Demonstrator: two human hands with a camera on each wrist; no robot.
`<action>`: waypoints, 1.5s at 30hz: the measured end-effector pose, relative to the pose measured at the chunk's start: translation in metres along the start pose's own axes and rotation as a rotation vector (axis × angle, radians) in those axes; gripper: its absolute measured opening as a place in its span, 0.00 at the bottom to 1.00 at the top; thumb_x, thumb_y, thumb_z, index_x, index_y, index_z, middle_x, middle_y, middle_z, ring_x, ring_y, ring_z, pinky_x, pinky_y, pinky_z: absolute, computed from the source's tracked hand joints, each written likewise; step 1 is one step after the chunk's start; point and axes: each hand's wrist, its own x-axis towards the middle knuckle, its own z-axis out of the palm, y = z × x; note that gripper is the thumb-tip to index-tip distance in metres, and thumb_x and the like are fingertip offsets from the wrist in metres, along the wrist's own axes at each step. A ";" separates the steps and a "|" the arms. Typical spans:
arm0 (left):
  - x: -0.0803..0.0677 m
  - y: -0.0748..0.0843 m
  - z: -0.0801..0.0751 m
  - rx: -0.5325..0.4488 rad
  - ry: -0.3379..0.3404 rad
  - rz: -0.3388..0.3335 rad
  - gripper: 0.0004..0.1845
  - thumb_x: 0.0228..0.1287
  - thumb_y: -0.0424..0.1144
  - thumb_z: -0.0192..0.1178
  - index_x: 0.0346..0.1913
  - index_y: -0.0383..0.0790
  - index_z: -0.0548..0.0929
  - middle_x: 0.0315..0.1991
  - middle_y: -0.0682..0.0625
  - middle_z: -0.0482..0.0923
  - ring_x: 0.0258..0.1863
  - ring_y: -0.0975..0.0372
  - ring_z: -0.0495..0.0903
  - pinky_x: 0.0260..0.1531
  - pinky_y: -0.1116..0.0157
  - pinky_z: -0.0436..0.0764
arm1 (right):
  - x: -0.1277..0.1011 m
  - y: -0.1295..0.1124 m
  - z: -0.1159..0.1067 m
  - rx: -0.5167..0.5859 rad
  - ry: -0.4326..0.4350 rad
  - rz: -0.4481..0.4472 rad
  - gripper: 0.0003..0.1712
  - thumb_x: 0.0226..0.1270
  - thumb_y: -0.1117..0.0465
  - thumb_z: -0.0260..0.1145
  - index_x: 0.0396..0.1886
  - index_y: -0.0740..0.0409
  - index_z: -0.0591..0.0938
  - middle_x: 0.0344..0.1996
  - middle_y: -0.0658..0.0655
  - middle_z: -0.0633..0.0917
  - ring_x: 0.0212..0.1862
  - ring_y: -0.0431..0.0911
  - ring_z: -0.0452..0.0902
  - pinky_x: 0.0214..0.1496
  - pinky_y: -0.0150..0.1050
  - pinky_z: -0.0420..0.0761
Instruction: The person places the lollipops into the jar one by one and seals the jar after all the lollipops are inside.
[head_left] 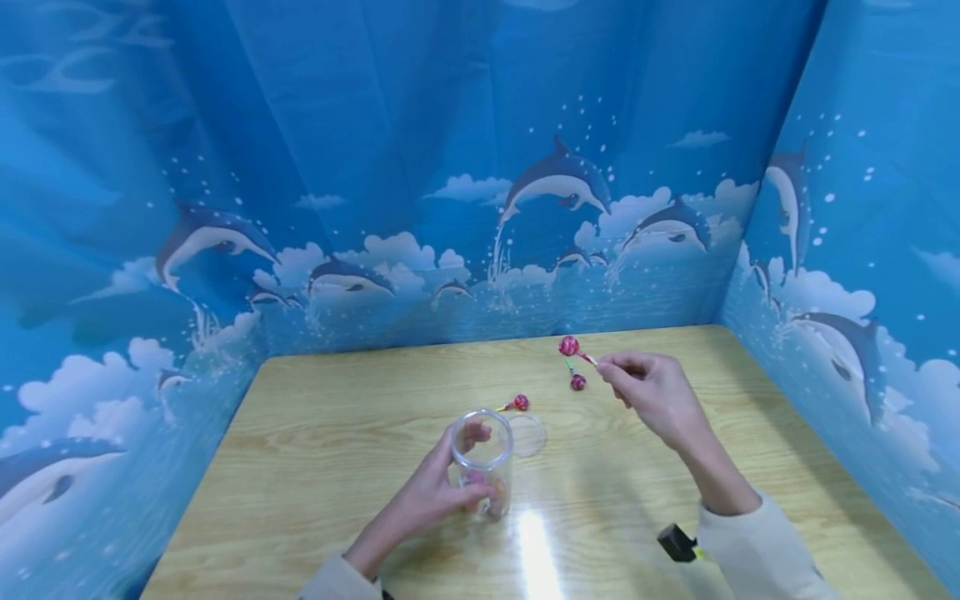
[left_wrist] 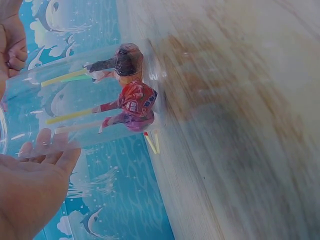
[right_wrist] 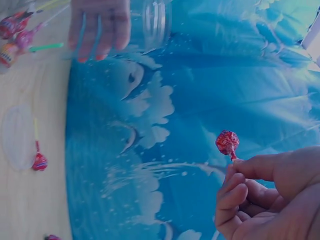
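Note:
My left hand [head_left: 431, 492] grips a clear, open-topped jar [head_left: 491, 458] on the table, fingers on the far side and thumb across the near side. Several wrapped lollipops [left_wrist: 137, 102] rest heads-down at the jar's bottom, their sticks pointing toward the mouth. Off to the right and above the table, my right hand [head_left: 652, 396] pinches a red-wrapped lollipop [head_left: 568, 346] by its stick, head outward. A red lollipop [head_left: 521, 402] lies just behind the jar; another dark red one [head_left: 577, 382] with a green stick lies below the held one in the head view.
A flat, clear round disc [head_left: 530, 437] like a lid lies right of the jar. The wooden table [head_left: 337, 417] meets a blue dolphin-print curtain [head_left: 420, 167] at the back and sides. A small black box [head_left: 677, 543] sits at the right sleeve.

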 end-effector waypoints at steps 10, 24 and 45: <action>-0.001 -0.001 0.000 0.005 0.005 0.002 0.46 0.55 0.37 0.79 0.74 0.40 0.66 0.67 0.46 0.75 0.70 0.48 0.71 0.72 0.38 0.63 | -0.016 -0.025 -0.006 0.000 0.010 -0.049 0.21 0.78 0.48 0.64 0.52 0.62 0.86 0.26 0.57 0.79 0.25 0.48 0.70 0.19 0.38 0.68; 0.000 -0.002 -0.001 0.009 0.000 0.012 0.47 0.54 0.36 0.79 0.75 0.38 0.65 0.67 0.45 0.75 0.69 0.47 0.72 0.72 0.38 0.64 | -0.029 -0.038 -0.003 0.012 -0.027 -0.120 0.14 0.77 0.55 0.66 0.49 0.61 0.87 0.26 0.57 0.80 0.25 0.46 0.72 0.21 0.36 0.72; 0.000 -0.003 0.000 -0.014 0.000 0.024 0.46 0.54 0.35 0.79 0.74 0.37 0.65 0.67 0.43 0.75 0.69 0.46 0.71 0.72 0.37 0.63 | -0.030 -0.040 0.037 0.066 -0.137 -0.229 0.05 0.71 0.64 0.70 0.42 0.61 0.89 0.27 0.51 0.83 0.25 0.42 0.72 0.23 0.32 0.72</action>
